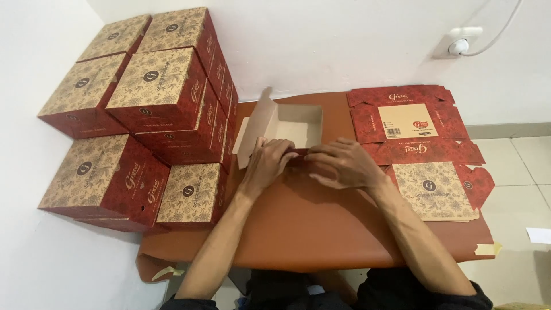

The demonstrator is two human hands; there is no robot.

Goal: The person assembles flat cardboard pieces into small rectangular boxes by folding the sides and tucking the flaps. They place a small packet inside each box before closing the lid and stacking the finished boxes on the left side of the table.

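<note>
Half-folded box [293,127] just beyond both hands' fingers [287,150], closed gripping its near wall.

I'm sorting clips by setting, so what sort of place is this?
Probably a small home or back-room packing spot, not a factory: a low brown-covered table against a plain white wall, finished red-and-tan boxes stacked at the left, and flat unfolded box blanks waiting on the right.

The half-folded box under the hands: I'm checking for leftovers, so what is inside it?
The half-folded box shows only bare pale cardboard inside. The left hand and right hand cover its near wall.
</note>
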